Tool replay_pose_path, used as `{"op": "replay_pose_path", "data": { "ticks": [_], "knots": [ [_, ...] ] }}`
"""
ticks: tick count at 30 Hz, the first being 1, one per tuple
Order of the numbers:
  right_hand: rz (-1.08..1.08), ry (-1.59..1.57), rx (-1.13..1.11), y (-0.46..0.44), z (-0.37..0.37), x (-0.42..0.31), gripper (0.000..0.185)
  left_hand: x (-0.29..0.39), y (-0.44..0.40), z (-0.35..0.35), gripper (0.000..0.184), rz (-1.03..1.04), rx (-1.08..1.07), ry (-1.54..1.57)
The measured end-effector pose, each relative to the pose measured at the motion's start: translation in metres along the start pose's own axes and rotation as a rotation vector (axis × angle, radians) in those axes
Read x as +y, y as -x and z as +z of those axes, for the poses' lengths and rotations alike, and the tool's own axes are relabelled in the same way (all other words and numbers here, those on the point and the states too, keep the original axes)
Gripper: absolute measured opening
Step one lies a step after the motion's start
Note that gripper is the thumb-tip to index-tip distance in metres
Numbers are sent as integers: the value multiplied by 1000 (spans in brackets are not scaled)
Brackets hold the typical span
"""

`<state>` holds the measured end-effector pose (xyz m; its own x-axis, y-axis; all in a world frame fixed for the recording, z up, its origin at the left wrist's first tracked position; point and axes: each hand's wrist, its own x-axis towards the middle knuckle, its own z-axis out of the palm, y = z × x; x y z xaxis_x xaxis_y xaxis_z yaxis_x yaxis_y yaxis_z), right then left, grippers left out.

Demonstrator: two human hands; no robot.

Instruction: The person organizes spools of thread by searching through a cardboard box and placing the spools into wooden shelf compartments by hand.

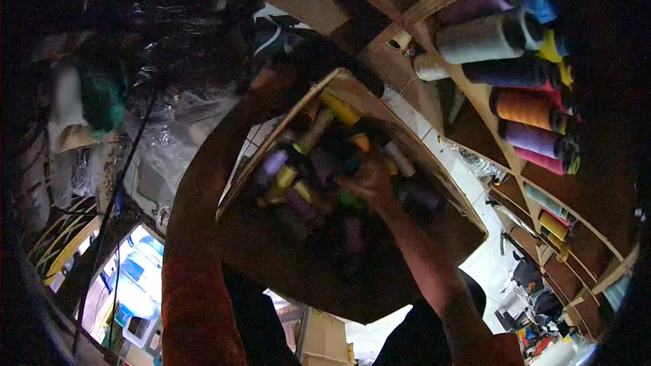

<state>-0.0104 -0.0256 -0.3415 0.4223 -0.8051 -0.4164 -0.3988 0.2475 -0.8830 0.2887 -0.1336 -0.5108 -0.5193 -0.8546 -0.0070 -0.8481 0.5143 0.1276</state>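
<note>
A wooden box (298, 110) is tilted in front of me, with many thread spools jumbled inside it. My right hand (369, 177) reaches in among them, its thumb and fingers curled. What they close round is dark and blurred. Near it lie a yellow spool (341, 108), a lilac spool (274, 162) and a grey spool (400, 159). Beyond the box's upper left side, my left hand (272, 83) is in deep shadow. Its fingers are too dark to make out, and I cannot tell whether it touches the box.
Wooden shelving (468, 88) rises on the right, holding a large pale spool (481, 38), an orange spool (525, 108) and others. Clear plastic wrapping (180, 129) lies at left. Below the box are white floor tiles (491, 257) and a cardboard box (325, 339).
</note>
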Motion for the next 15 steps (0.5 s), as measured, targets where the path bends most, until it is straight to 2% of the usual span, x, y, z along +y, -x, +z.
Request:
{"op": "replay_pose_path", "data": {
  "ticks": [1, 3, 4, 6, 7, 8, 9, 10, 11, 12, 14, 15],
  "knots": [
    [94, -43, -2, 6, -4, -4, 70, 12, 1, -36, 43, -104, -71, 176],
    [244, 430, 33, 32, -15, 21, 64, 37, 8, -106, 45, -380, -55, 261],
    [249, 318, 61, 51, -16, 33, 61, 48, 12, -143, 45, -511, -33, 324],
    [311, 182, 39, 91, -37, 3, 57, 69, 15, -219, 47, -735, 51, 542],
    [369, 153, -11, 110, -51, -31, 55, 73, 18, -245, 49, -671, 252, 591],
    [538, 44, 3, 130, -58, -48, 53, 88, 19, -276, 48, -716, 366, 477],
    [699, -68, 13, 149, -65, -60, 51, 107, 17, -320, 50, -783, 457, 655],
    [691, -37, 16, 162, -72, -64, 49, 118, 17, -324, 53, -856, 664, 757],
    [685, -10, 16, 174, -80, -71, 48, 140, 16, -368, 55, -1026, 588, 1271],
    [619, -103, 59, 186, -88, -91, 48, 165, 16, -417, 52, -1178, 506, 1619],
    [488, -288, 130, 201, -100, -131, 48, 202, 24, -445, 45, -1212, 530, 2181],
    [380, -169, 114, 206, -107, -140, 49, 214, 25, -464, 41, -1046, 429, 2150]
  ]
}}
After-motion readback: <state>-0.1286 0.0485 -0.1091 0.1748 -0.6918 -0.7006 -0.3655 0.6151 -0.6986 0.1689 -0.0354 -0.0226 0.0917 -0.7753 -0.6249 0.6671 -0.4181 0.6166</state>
